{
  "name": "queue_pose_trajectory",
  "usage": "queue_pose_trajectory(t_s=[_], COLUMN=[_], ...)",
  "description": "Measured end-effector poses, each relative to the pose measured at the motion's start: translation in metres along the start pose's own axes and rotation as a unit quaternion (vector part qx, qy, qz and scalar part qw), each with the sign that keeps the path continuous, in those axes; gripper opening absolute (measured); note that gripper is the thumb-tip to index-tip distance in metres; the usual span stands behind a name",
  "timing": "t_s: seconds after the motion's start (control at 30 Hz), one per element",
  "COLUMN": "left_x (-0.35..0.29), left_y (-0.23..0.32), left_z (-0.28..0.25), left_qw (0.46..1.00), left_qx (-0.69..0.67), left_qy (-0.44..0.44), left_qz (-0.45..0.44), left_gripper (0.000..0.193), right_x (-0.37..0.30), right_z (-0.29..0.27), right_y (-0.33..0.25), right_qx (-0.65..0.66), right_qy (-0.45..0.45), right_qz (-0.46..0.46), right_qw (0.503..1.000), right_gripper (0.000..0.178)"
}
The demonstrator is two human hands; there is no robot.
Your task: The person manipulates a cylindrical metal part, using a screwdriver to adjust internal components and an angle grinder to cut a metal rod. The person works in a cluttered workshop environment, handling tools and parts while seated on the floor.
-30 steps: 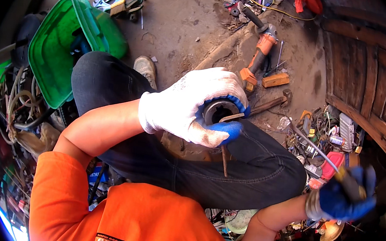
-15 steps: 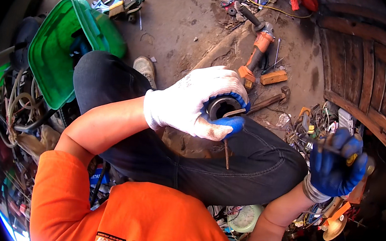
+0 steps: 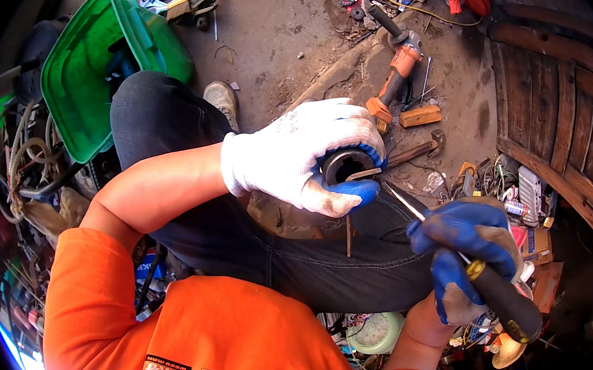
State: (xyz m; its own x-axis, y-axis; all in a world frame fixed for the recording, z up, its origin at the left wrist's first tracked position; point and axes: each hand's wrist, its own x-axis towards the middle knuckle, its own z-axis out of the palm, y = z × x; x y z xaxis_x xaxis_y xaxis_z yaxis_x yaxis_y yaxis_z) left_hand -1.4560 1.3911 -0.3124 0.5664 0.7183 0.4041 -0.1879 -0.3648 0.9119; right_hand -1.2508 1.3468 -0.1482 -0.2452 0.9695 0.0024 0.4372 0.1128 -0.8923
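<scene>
Above my lap, my left hand (image 3: 307, 153), in a white knit glove with blue coating, is closed around a dark hollow metal cylinder (image 3: 332, 167), its round opening facing up. A thin brownish strip (image 3: 365, 173) lies across the opening near my left thumb; another thin piece (image 3: 348, 237) hangs below. My right hand (image 3: 467, 250), gloved alike, grips a screwdriver (image 3: 510, 305) with a black and yellow handle. Its shaft points up and left, the tip a short way right of the cylinder and apart from it. My left fingers partly hide the cylinder's outer wall.
Ahead on the ground lie an orange angle grinder (image 3: 400, 69), a wooden block (image 3: 420, 116) and a wooden-handled tool (image 3: 415, 153). A green bin (image 3: 80, 75) stands left, near a brush (image 3: 178, 7). Wooden boards (image 3: 558, 104) and cluttered parts lie right.
My right hand has come in leftward from the far right and turned, bringing the screwdriver's tip close to the cylinder. The left hand and cylinder have hardly moved.
</scene>
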Motion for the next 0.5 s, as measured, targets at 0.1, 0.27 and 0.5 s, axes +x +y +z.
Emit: queue_pose_trajectory(t_s=[0.1, 0.27, 0.5], left_x=[0.003, 0.000, 0.001], left_y=[0.002, 0.003, 0.005], left_z=[0.003, 0.004, 0.005], left_qw=[0.999, 1.000, 0.999], left_qx=[-0.005, -0.007, -0.006], left_qy=[0.026, 0.021, 0.035], left_qz=[0.018, 0.014, 0.022], left_gripper=[0.041, 0.044, 0.044], right_x=[0.013, 0.015, 0.000], right_z=[-0.002, 0.010, -0.008], right_y=[0.001, 0.003, -0.002], right_qx=[-0.092, -0.101, 0.134], right_qy=[-0.090, -0.112, 0.022], right_qz=[-0.034, 0.056, 0.203], right_qw=[0.991, 0.987, 0.970], right_gripper=[0.034, 0.032, 0.033])
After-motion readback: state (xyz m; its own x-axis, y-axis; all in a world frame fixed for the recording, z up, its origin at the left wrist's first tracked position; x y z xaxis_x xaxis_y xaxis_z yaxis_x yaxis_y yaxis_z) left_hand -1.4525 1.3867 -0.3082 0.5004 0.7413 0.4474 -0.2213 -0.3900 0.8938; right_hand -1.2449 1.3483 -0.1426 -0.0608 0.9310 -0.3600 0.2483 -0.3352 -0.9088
